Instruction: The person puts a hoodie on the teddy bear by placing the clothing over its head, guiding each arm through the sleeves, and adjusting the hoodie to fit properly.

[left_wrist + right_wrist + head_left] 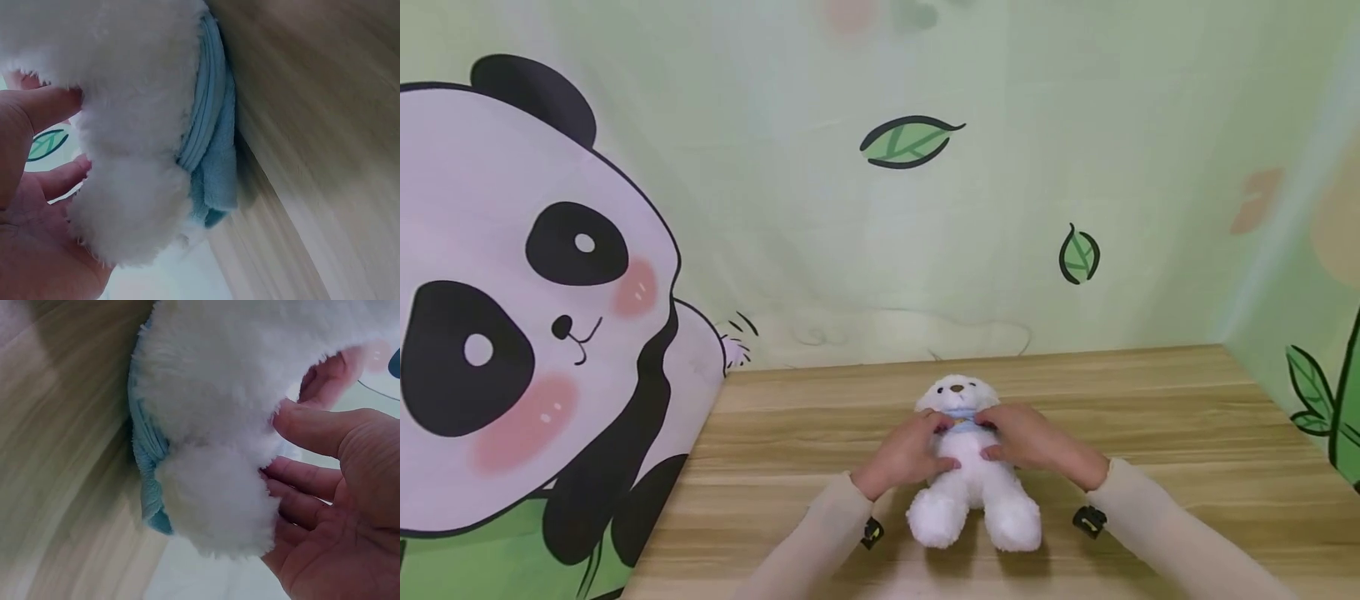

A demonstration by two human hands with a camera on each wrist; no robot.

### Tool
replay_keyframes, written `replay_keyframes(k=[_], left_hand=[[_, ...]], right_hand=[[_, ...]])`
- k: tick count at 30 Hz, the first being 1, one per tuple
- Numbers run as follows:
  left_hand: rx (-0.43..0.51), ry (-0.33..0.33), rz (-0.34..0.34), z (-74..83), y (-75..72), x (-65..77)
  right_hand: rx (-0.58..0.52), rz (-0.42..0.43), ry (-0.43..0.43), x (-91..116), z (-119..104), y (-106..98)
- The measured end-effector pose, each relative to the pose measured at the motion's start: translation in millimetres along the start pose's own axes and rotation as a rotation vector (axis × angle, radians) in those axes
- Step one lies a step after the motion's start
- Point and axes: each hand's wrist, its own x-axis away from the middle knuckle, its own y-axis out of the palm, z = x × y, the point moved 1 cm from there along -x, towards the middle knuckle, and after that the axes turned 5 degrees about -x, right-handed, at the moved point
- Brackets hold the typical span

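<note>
A white fluffy plush toy (973, 471) lies face up on the wooden table, its head toward the back wall and its feet toward me. Round its neck is a light blue scarf (961, 413); blue cloth (215, 150) also shows on the side facing the tabletop. My left hand (906, 454) holds the toy's left-hand side in the head view, fingertips at the scarf and thumb on the belly. On the opposite side my right hand (1041, 437) holds it in the same way. Both wrist views show fingers and thumb against the white fur; some fingertips are hidden.
The wood-grain tabletop (805, 425) runs back to a pale green wall sheet (820, 250) printed with leaves. A large printed panda (602, 167) covers the left side. Small black devices (1090, 521) hang at both wrists, below cream sleeves (1180, 525).
</note>
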Motion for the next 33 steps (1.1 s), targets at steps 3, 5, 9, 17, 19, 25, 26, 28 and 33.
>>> replay_keyframes(k=[3, 5, 9, 17, 19, 25, 26, 28, 33], left_hand=[[-0.040, 0.027, 0.015, 1.9, 0.9, -0.3], [-0.062, 0.047, 0.038, 3.1, 2.6, -0.3], [-0.081, 0.071, 0.084, 5.2, 4.9, -0.9], [-0.136, 0.101, 0.142, 6.7, 10.3, -2.5], [-0.192, 0.096, 0.191, 8.4, 14.4, -2.8], [-0.366, 0.114, 0.327, 13.0, 24.0, -2.0], [-0.384, 0.119, 0.342, 13.7, 23.4, -1.4], [-0.402, 0.127, 0.360, 14.8, 20.9, 0.2], [-0.435, 0.181, 0.328, 17.8, 13.7, 4.7]], right_hand=[[-0.003, -0.002, -0.015, -1.3, 1.0, 0.9], [0.000, 0.006, -0.042, -1.4, 2.5, 3.5], [0.017, 0.038, -0.112, -0.3, 5.8, 11.0], [0.185, 0.147, -0.214, -1.2, 7.3, 27.1], [0.246, 0.199, -0.238, -0.8, 7.3, 32.0], [0.272, 0.315, -0.237, 4.4, 8.6, 39.0], [0.258, 0.329, -0.225, 5.1, 9.3, 37.7], [0.207, 0.350, -0.202, 7.4, 11.7, 33.6], [-0.009, 0.318, -0.173, 16.1, 20.0, 20.7]])
